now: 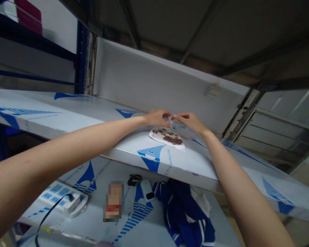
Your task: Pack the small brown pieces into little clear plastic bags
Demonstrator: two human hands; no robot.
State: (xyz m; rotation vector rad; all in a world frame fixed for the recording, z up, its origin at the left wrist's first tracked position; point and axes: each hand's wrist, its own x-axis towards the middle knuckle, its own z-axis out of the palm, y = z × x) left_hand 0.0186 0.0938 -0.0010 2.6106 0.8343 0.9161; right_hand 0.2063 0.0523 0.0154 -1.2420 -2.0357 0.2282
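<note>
Both my hands reach out over a white shelf top (67,116) covered in blue-printed protective film. My left hand (157,118) and my right hand (187,122) meet at a small clear plastic bag (169,119) with reddish-brown contents, each pinching one side of it. Just below them lies a white sheet (167,138) scattered with several small dark brown pieces, and neither hand touches it.
A lower film-covered shelf holds a white power strip (63,198) with a black cable, a white device (146,189), a blurred packet (113,201) and a blue-and-white garment (185,214). A blue rack upright (82,58) stands at the left.
</note>
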